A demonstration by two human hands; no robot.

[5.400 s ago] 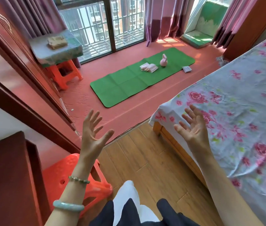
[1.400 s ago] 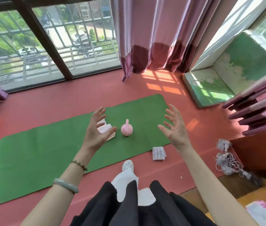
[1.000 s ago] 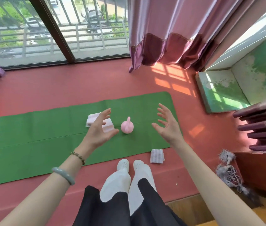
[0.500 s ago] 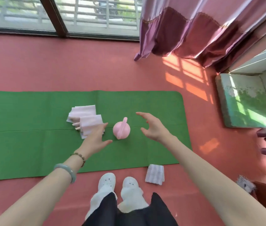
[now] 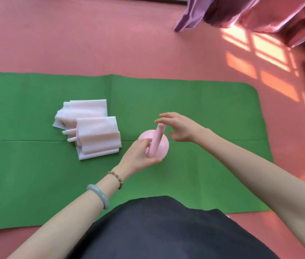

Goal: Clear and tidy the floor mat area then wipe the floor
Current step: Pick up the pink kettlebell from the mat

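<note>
- Having hung short of the pink kettlebell [image 5: 163, 146] half a second earlier, now down on it near the middle of the green mat [image 5: 213, 113]. Left hand [image 5: 138, 156] with fingers [image 5: 146, 142] and thumb seemingly wrapped round the near end of the handle [image 5: 156, 139]. Right hand [image 5: 183, 128] spread loose just over the far end, gripping nothing.
- Viewed from far lower than a moment ago, with the mat filling most of the view; bent well down, evidently for a lift.
- Looks like the first pick-up of the clearing: nothing yet off the mat, no wiping begun.
- Stands upright on its round base, resting on the mat.
- Points the handle's long axis across the mat's short width, near end toward the mat's near edge, far end toward its far edge and angled slightly right.
- Leaves the folded pale-pink sheets [image 5: 90, 128] untouched, left of the mat's middle.
- Beyond the mat's far right corner: purple curtain [image 5: 222, 12] hem and sun patches on the red floor [image 5: 73, 34].
</note>
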